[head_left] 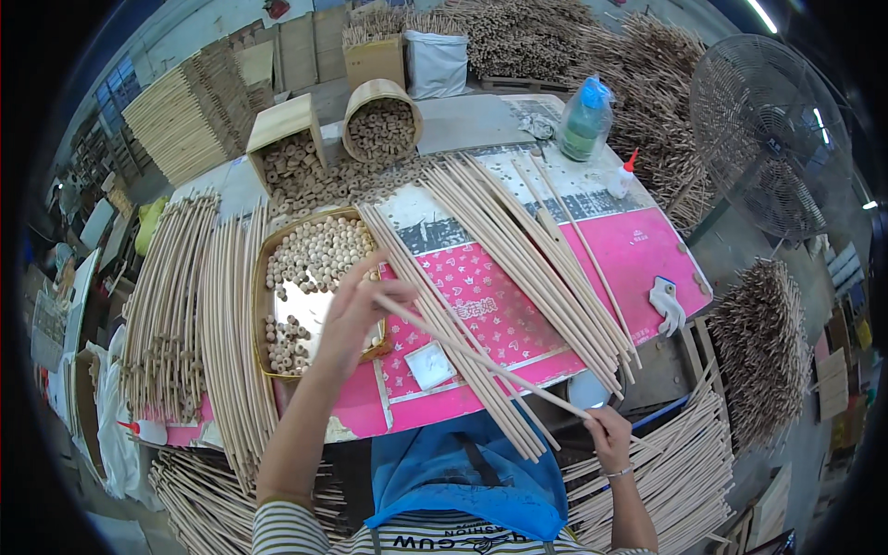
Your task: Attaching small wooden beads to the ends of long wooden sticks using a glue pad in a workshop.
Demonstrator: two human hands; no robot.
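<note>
A long, thin wooden rod (490,363) slants across the front of the table. My right hand (610,439) is closed round its lower right part. My left hand (350,310), somewhat blurred, is closed at the rod's upper left end; whether a bead is also between its fingers is hidden. Beside and behind that hand stands a yellow-rimmed tray (258,305) with round wooden beads (319,250) heaped at its far side and a smaller group (285,344) nearer me. Under the held rod lies a narrow bundle of rods (430,301), overhanging the table's front edge.
More rods (532,264) lie on the right, near a white glove (666,305), a red-tipped glue bottle (622,176) and a green-filled bottle (583,125). Ring-ended rods (166,314) are stacked left. A box (284,120) and tub (421,120) spill wooden rings. A fan (772,139) stands right.
</note>
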